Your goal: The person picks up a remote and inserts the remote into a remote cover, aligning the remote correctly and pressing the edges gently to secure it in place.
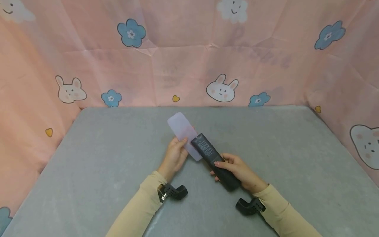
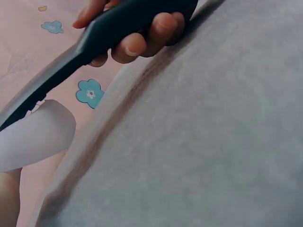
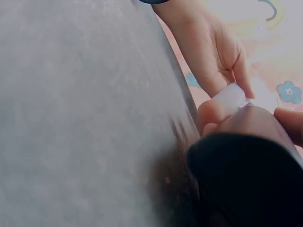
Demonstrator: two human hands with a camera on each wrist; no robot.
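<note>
In the head view my left hand [image 1: 172,160] pinches a pale lilac, thin rectangular piece with rounded corners [image 1: 181,125], thumb on top. My right hand [image 1: 241,171] grips a long black handheld device with small pale print on its upper face [image 1: 208,152]. The device's printed end overlaps the right edge of the lilac piece. In the left wrist view the black device [image 2: 128,23] shows a thick handle and a thinner, angled front part, with the lilac piece [image 2: 40,135] at its underside. In the right wrist view my left hand [image 3: 206,52] holds the lilac piece [image 3: 230,97].
A grey cloth-covered table [image 1: 103,158] lies under both hands. Pink curtains [image 1: 177,65] printed with rabbits, flowers and clouds hang behind it and along both sides. Black wrist mounts [image 1: 176,192] sit on both cream sleeves [image 1: 139,207].
</note>
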